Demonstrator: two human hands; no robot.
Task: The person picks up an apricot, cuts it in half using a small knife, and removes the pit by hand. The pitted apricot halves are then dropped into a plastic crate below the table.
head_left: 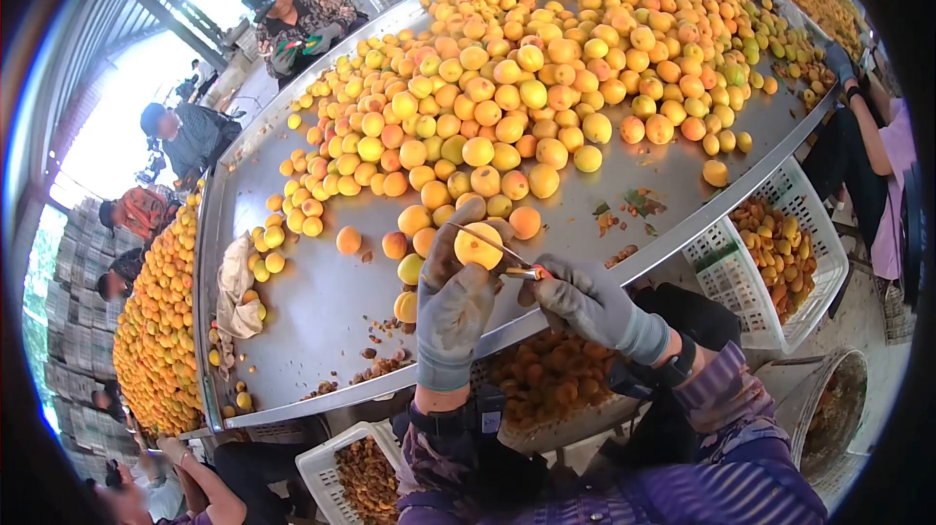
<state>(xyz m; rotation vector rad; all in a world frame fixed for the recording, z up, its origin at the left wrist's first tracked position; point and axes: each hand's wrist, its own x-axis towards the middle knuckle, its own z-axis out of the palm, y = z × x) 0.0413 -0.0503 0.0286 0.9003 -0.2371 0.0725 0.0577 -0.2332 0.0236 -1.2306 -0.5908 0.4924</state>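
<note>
Grey-gloved, my left hand [454, 315] holds up a yellow apricot [478, 248] between thumb and fingers, over the near edge of the metal table [312, 320]. My right hand [593, 305], in a matching glove, is closed around the orange-red handle of a small knife [525, 273]. Its thin blade points up and left and overlaps the apricot's face in this view. Just beyond my left hand, loose apricots [413, 220] lie at the front of a large apricot pile [507, 106].
Below the table edge sits a container of halved apricots [551, 374]. White crates stand to the right [726, 276] and lower left [317, 471], with a bucket [838, 408] at lower right. Pits and scraps [380, 364] and a cloth [237, 286] lie on the table. Several people work around it.
</note>
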